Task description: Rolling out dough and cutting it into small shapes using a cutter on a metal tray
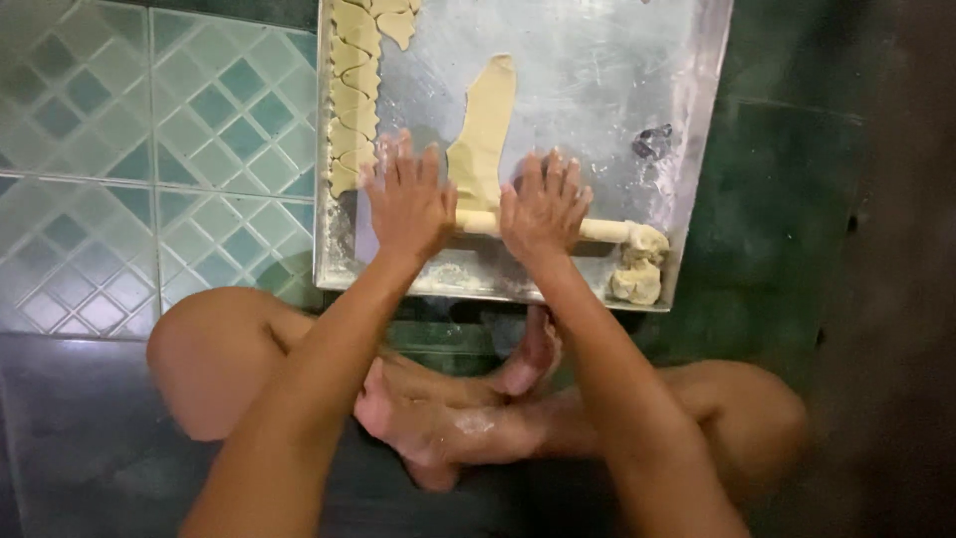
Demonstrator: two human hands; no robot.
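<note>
I look straight down at a floured metal tray (pixel 697 120) set on the tiled floor (pixel 119 179), with crossed legs and bare feet just below its near edge. My left hand (pixel 408 199) lies flat, fingers spread and pointing away from me, palm down on the left part of a pale rolling pin (pixel 538 227) that runs across the near part of the tray. My right hand (pixel 543 204) does the same just beside it, fingers fanned, palm pressing on the pin's middle; neither hand curls round the pin, both lie open on top of it. Between the two hands a long strip of rolled dough (pixel 485 130) stretches away from the pin toward the far side of the tray, its near end meeting the pin. At the pin's right end a lump of dough (pixel 639 269) sits against the tray's right rim, touching the pin's tip. Along the tray's left edge a row of cut dough pieces (pixel 354 95) with scalloped outlines lies in a line, reaching down to just beside my left hand. A small dark object (pixel 652 141) rests on the bare metal to the right, well apart from the strip; I cannot tell what it is.
</note>
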